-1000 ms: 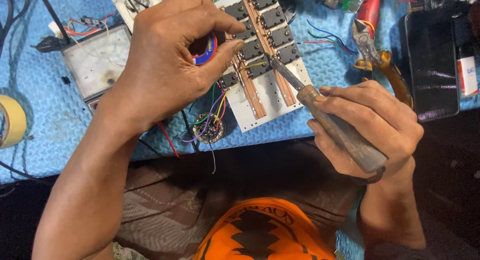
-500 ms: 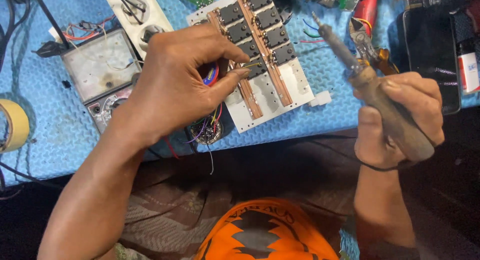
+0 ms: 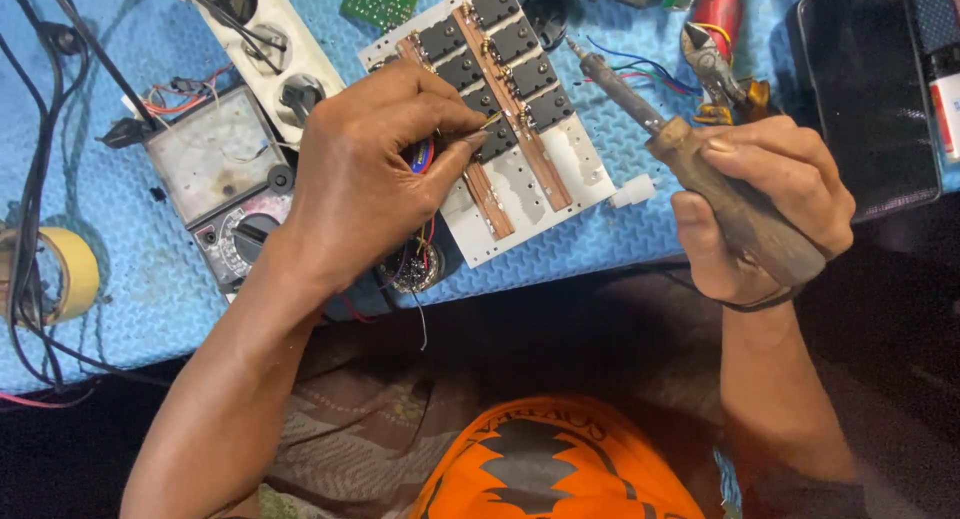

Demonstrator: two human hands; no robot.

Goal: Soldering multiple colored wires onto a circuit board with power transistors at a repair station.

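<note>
My left hand [image 3: 370, 169] pinches a thin solder wire [image 3: 487, 125] against the white transistor board [image 3: 495, 109], which lies slanted across the blue mat [image 3: 130, 279]. My right hand [image 3: 765, 204] is wrapped tight around the soldering iron [image 3: 690, 154], just right of the board; its long axis points up-left, tip hovering off the board's right edge, so the left hand is nearer the joint.

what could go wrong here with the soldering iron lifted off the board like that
1. The soldering iron in the right hand has its tip hanging just over loose coloured wires; a dip might scorch their insulation.
2. The left hand has its fingertips on the white board beside the copper strips; if the iron comes back, they may get burned.
</note>
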